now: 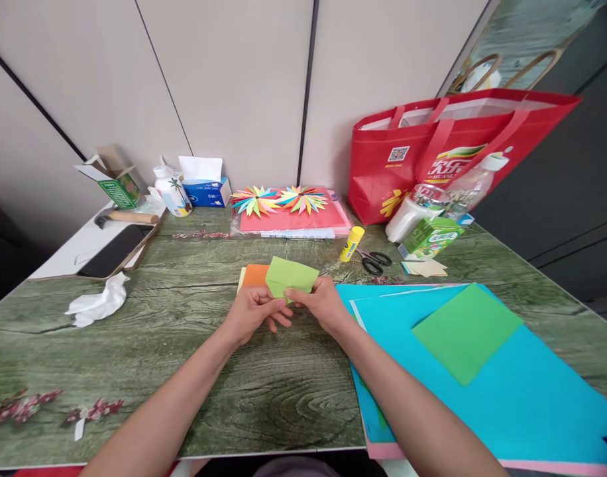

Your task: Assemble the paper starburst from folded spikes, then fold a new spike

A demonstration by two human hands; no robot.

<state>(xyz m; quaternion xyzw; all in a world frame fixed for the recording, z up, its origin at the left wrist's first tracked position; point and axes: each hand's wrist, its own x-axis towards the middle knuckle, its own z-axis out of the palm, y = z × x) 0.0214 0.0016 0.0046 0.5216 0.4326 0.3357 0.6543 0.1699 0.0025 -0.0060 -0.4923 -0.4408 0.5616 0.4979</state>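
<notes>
Both my hands meet at the middle of the green wood-grain table [184, 371]. My left hand [254, 315] and my right hand [321, 303] pinch the lower edge of a light green paper square [289, 273], held slightly raised and tilted toward the wall. Under and behind it lie an orange paper [254, 275] and a pale yellow sheet edge. Fingers of both hands are closed on the green paper.
Large blue sheets [507, 397] with a green sheet [465, 331] lie at right. A yellow glue stick [352, 243], black scissors [376, 262], two folded paper stars [278, 199] on red paper, a red bag [433, 152], a tissue box [207, 185], a crumpled tissue [99, 301] and a phone [114, 250] surround the work spot.
</notes>
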